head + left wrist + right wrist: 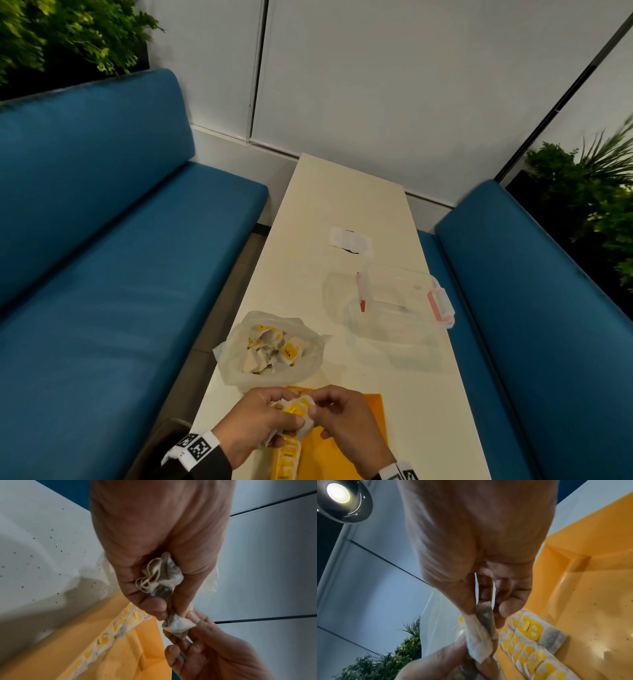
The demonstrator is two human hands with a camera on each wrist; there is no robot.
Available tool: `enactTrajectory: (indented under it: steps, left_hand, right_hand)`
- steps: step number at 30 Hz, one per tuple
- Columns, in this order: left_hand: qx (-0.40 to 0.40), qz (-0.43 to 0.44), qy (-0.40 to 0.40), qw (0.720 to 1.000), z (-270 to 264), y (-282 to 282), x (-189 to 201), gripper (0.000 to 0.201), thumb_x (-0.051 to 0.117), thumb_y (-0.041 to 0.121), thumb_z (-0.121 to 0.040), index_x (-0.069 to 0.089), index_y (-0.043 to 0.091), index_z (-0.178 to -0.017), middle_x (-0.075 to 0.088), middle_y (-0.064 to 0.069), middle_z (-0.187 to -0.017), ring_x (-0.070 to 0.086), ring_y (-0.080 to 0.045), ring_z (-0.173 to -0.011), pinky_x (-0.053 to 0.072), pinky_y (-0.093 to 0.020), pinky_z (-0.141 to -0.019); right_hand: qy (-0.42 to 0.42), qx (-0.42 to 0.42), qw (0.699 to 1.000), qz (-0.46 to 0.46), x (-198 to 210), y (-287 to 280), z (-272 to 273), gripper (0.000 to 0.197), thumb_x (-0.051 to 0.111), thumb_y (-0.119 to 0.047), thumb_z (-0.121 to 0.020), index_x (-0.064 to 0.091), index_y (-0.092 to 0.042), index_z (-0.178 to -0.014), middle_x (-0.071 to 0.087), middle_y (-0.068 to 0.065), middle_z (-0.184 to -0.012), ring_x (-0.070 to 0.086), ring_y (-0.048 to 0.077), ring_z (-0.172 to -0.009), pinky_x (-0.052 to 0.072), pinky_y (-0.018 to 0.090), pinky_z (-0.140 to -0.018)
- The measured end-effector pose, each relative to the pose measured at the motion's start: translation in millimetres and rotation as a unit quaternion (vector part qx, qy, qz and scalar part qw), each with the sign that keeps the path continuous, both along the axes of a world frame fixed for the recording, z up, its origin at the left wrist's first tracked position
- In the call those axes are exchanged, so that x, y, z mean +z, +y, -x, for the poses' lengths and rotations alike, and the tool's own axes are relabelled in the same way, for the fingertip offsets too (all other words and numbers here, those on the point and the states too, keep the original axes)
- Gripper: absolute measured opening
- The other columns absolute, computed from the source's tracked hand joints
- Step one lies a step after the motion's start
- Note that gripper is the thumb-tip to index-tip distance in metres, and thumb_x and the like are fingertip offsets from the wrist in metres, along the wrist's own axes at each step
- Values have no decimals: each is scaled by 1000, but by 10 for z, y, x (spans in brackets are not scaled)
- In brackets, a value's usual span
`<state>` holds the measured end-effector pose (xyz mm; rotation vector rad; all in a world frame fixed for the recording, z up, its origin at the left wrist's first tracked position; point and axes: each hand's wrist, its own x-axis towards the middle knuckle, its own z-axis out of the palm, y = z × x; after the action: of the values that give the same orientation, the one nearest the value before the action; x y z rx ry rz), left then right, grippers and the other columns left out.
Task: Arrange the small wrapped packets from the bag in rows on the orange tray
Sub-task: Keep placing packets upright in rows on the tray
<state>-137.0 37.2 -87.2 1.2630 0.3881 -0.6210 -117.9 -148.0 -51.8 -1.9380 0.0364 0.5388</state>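
Both hands [301, 425] hide most of the orange tray [371, 418].

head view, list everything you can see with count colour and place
tray: one, orange, table's near end, under the hands
packets: one row, white and yellow, along the tray's left side
bag: one, clear, full of packets, beyond the tray
box: one, clear with pink latch, right of the bag
pen: one, red and white, at the box
table: one, cream, between benches
benches: two, blue, either side
plants: green, far corners
left hand: grips a bunch of packets
right hand: pinches one packet
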Motion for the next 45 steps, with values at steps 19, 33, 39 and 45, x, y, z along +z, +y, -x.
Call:
enactTrajectory:
  steps: [19,33,39,45]
  left_hand:
    - [-15,-8,-6,1000,40,134,-5,27,83,-2,-77,77,6,-101,73,-10,-82,67,-18,-66,51,-28,-55]
    - [-37,57,25,997,43,249,-12,30,76,-4,-84,73,5,-112,70,-14,-83,65,-20,-68,48,-26,-53]
    - [-33,145,21,989,76,265,39,35,77,0,-83,74,10,-117,69,-16,-93,65,-22,-71,46,-26,-50]
    - [-19,202,32,979,100,239,31,44,81,7,-82,70,10,-125,66,-20,-99,62,-22,-68,46,-25,-46]
  right_hand:
    - [-35,77,991,102,7,1,-24,18,72,-8,-77,74,-26,-77,71,-5,-74,67,8,-73,58,29,-73]
    - [-115,227,934,250,194,51,-73,20,62,-19,-88,61,-39,-82,61,-16,-84,56,0,-78,48,16,-75]
    - [-95,201,949,224,320,7,-131,27,59,-14,-86,62,-40,-78,69,-7,-90,61,4,-78,52,20,-75]
    - [-56,118,986,108,421,-19,-124,22,60,-2,-85,71,-20,-82,70,-7,-72,66,4,-69,54,20,-67]
